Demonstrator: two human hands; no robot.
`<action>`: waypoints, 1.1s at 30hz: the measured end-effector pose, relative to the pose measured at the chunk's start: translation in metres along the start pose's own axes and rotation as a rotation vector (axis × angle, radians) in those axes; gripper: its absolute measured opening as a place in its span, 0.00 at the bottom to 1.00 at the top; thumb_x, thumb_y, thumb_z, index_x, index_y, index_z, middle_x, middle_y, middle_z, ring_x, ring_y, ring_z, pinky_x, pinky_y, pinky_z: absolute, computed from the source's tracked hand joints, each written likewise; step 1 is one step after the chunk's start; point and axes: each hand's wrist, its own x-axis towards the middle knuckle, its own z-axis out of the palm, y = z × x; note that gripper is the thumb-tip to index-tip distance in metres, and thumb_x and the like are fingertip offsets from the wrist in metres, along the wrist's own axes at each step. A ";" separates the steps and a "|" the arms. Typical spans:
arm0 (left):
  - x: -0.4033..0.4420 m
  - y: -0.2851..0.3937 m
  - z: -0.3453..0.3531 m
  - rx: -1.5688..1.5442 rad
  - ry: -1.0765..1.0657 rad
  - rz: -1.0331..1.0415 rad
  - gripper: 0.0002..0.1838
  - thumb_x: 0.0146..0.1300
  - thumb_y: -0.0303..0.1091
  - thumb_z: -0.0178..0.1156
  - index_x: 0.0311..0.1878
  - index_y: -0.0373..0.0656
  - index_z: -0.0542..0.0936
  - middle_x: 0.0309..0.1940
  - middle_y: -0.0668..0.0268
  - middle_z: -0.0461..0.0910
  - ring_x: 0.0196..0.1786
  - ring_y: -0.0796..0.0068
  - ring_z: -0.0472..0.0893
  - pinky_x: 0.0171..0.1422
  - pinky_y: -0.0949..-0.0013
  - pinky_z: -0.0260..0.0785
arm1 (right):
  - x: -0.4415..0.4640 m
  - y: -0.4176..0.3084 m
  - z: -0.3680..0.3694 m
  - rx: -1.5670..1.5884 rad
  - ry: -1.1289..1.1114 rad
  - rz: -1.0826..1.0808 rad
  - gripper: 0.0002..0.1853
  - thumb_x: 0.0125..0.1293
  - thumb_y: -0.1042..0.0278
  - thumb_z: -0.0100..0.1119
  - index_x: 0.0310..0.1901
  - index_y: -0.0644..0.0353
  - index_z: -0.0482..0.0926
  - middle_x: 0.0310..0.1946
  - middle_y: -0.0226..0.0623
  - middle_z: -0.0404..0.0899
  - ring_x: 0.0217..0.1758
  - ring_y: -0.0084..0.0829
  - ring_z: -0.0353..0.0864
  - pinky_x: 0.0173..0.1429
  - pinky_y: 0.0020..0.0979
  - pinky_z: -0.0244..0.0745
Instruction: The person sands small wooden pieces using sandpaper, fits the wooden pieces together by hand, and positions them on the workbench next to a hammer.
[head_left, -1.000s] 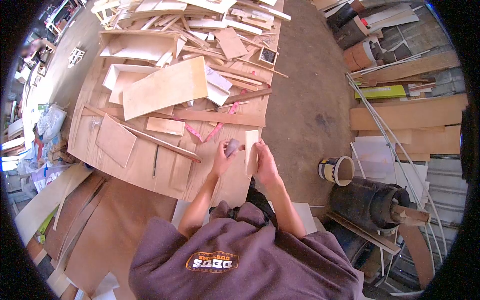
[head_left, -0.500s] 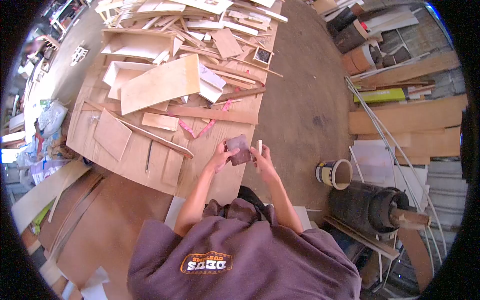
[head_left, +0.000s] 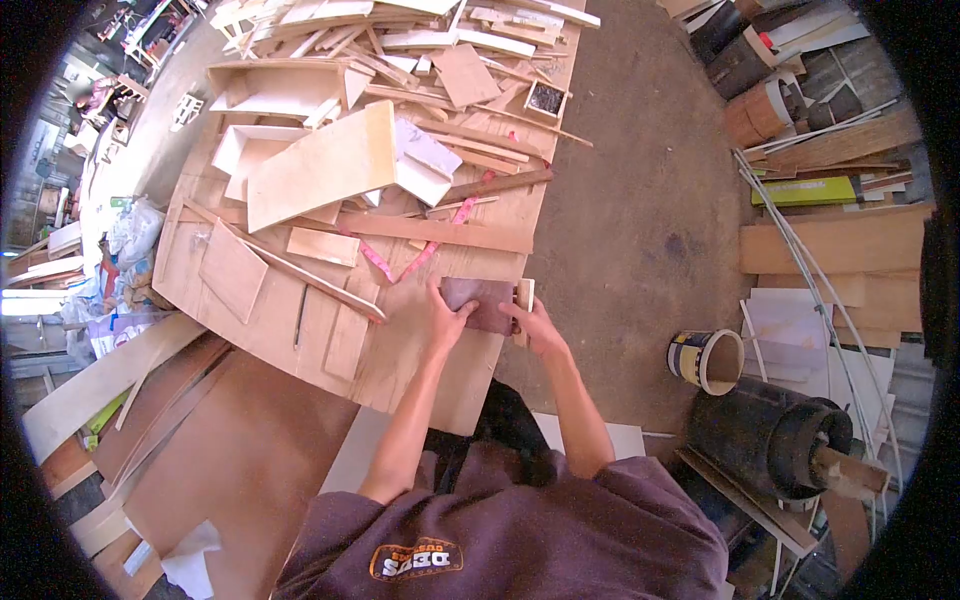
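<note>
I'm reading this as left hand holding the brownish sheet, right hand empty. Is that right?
Not quite: the right hand isn't empty. The head view shows it holding a small pale wooden piece. The left hand does hold the brownish sheet.

Brown sheet (head_left: 478,298) showing wider than before, right edge now at the wood piece (head_left: 526,292), earlier gap closed

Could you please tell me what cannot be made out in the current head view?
In the head view:
Brown sheet: underside, turned away from the camera.
Left hand: some fingers, behind the sheet.
Wood piece: lower part, partly covered by the right hand.
Wood pile: far end, cut off by the top edge.
Green piece: lettering, too small.
</note>
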 end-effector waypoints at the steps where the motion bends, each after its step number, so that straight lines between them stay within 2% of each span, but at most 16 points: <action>1: 0.002 -0.005 0.006 0.105 0.112 0.211 0.46 0.53 0.33 0.74 0.72 0.44 0.57 0.60 0.43 0.66 0.64 0.49 0.69 0.68 0.50 0.60 | 0.011 0.015 -0.010 -0.001 -0.002 0.003 0.25 0.59 0.63 0.72 0.55 0.61 0.73 0.45 0.32 0.79 0.46 0.27 0.81 0.47 0.33 0.77; 3: 0.004 0.002 0.011 0.226 0.022 0.093 0.47 0.54 0.33 0.73 0.74 0.46 0.56 0.62 0.43 0.63 0.67 0.46 0.65 0.70 0.47 0.56 | 0.034 0.043 -0.021 -0.527 0.250 -0.395 0.27 0.57 0.62 0.73 0.55 0.61 0.70 0.44 0.40 0.81 0.44 0.38 0.83 0.44 0.39 0.76; 5: -0.001 0.020 0.012 0.359 -0.090 -0.036 0.47 0.55 0.33 0.71 0.75 0.48 0.55 0.65 0.42 0.60 0.69 0.42 0.61 0.72 0.45 0.53 | 0.024 0.034 -0.010 -0.612 0.395 -0.352 0.30 0.57 0.62 0.73 0.55 0.62 0.68 0.42 0.45 0.81 0.43 0.45 0.82 0.44 0.42 0.75; 8: 0.001 0.015 0.030 0.586 0.032 0.121 0.38 0.60 0.35 0.67 0.72 0.46 0.62 0.68 0.44 0.59 0.70 0.39 0.60 0.75 0.43 0.50 | 0.029 0.046 -0.008 -0.677 0.574 -0.359 0.32 0.56 0.61 0.73 0.57 0.63 0.65 0.40 0.53 0.80 0.42 0.57 0.80 0.47 0.48 0.74; 9: 0.003 0.002 0.032 0.734 -0.013 0.296 0.35 0.62 0.37 0.65 0.71 0.46 0.64 0.70 0.46 0.59 0.72 0.41 0.59 0.76 0.43 0.48 | 0.032 0.048 -0.005 -0.637 0.614 -0.410 0.33 0.57 0.61 0.72 0.57 0.63 0.64 0.38 0.56 0.80 0.42 0.61 0.78 0.48 0.51 0.73; 10: 0.006 -0.011 0.033 0.879 -0.063 0.475 0.32 0.64 0.40 0.62 0.70 0.45 0.66 0.72 0.48 0.58 0.74 0.43 0.58 0.78 0.44 0.46 | 0.033 0.051 -0.004 -0.625 0.616 -0.407 0.33 0.57 0.61 0.72 0.57 0.63 0.64 0.38 0.56 0.80 0.42 0.61 0.78 0.48 0.51 0.73; 13: 0.007 -0.018 0.035 0.830 -0.140 0.526 0.29 0.67 0.46 0.58 0.67 0.42 0.70 0.73 0.50 0.59 0.77 0.49 0.55 0.79 0.45 0.43 | 0.022 0.046 -0.002 -0.612 0.611 -0.389 0.30 0.61 0.60 0.69 0.58 0.63 0.65 0.46 0.57 0.78 0.48 0.59 0.78 0.50 0.50 0.73; 16: 0.004 0.005 0.034 0.778 -0.204 0.490 0.31 0.68 0.49 0.55 0.67 0.39 0.69 0.75 0.50 0.58 0.79 0.55 0.53 0.80 0.46 0.41 | 0.009 0.038 0.007 -0.900 0.666 -0.369 0.30 0.63 0.60 0.66 0.62 0.64 0.66 0.57 0.60 0.72 0.59 0.59 0.72 0.55 0.51 0.72; 18: 0.006 0.005 0.032 0.811 -0.234 0.499 0.31 0.69 0.49 0.55 0.68 0.38 0.68 0.75 0.50 0.58 0.79 0.55 0.53 0.81 0.48 0.41 | 0.010 0.030 0.009 -1.118 0.761 -0.633 0.27 0.67 0.61 0.60 0.63 0.64 0.67 0.57 0.56 0.69 0.61 0.57 0.69 0.57 0.50 0.71; 19: 0.008 0.006 0.030 0.845 -0.265 0.516 0.32 0.69 0.49 0.55 0.69 0.36 0.67 0.75 0.51 0.57 0.79 0.55 0.52 0.81 0.49 0.41 | 0.011 0.023 0.010 -1.123 0.761 -0.630 0.27 0.67 0.61 0.60 0.63 0.64 0.67 0.57 0.56 0.69 0.61 0.57 0.69 0.57 0.50 0.71; 22: 0.014 0.008 0.016 0.883 -0.402 0.540 0.35 0.69 0.51 0.54 0.71 0.36 0.64 0.76 0.52 0.56 0.80 0.58 0.52 0.82 0.53 0.41 | 0.019 0.016 0.011 -1.183 0.525 -0.597 0.26 0.68 0.66 0.56 0.65 0.63 0.65 0.57 0.57 0.69 0.61 0.56 0.70 0.60 0.51 0.70; 25: 0.020 0.005 0.007 0.904 -0.433 0.551 0.34 0.71 0.49 0.51 0.73 0.37 0.62 0.76 0.55 0.56 0.80 0.61 0.53 0.82 0.57 0.40 | 0.029 0.023 0.012 -1.180 0.323 -0.598 0.27 0.68 0.71 0.52 0.69 0.62 0.62 0.57 0.58 0.72 0.53 0.53 0.78 0.53 0.51 0.76; 27: 0.020 0.001 0.009 0.994 -0.404 0.577 0.32 0.72 0.47 0.49 0.73 0.37 0.62 0.76 0.56 0.57 0.80 0.63 0.52 0.83 0.58 0.40 | 0.019 0.028 0.017 -1.310 0.232 -0.384 0.31 0.67 0.74 0.50 0.72 0.61 0.58 0.50 0.56 0.80 0.38 0.50 0.85 0.40 0.48 0.81; 28: 0.018 -0.001 0.010 1.089 -0.377 0.606 0.31 0.73 0.45 0.46 0.73 0.37 0.61 0.77 0.57 0.57 0.80 0.64 0.52 0.83 0.59 0.40 | 0.013 0.035 0.017 -1.319 0.227 -0.376 0.31 0.67 0.74 0.50 0.72 0.61 0.58 0.50 0.56 0.80 0.38 0.50 0.85 0.40 0.48 0.81; 30: 0.018 -0.003 0.014 1.043 -0.369 0.581 0.30 0.74 0.43 0.44 0.74 0.37 0.61 0.77 0.57 0.57 0.80 0.65 0.52 0.83 0.59 0.40 | 0.009 0.039 0.016 -1.438 0.310 -0.522 0.33 0.66 0.73 0.51 0.73 0.58 0.56 0.40 0.49 0.84 0.26 0.47 0.85 0.27 0.43 0.80; 33: 0.019 -0.002 0.014 1.008 -0.376 0.548 0.29 0.75 0.42 0.42 0.74 0.37 0.60 0.77 0.58 0.56 0.80 0.65 0.51 0.83 0.59 0.40 | 0.033 0.029 0.013 -1.505 0.299 -0.721 0.35 0.65 0.72 0.52 0.74 0.56 0.56 0.41 0.46 0.84 0.26 0.43 0.85 0.26 0.39 0.80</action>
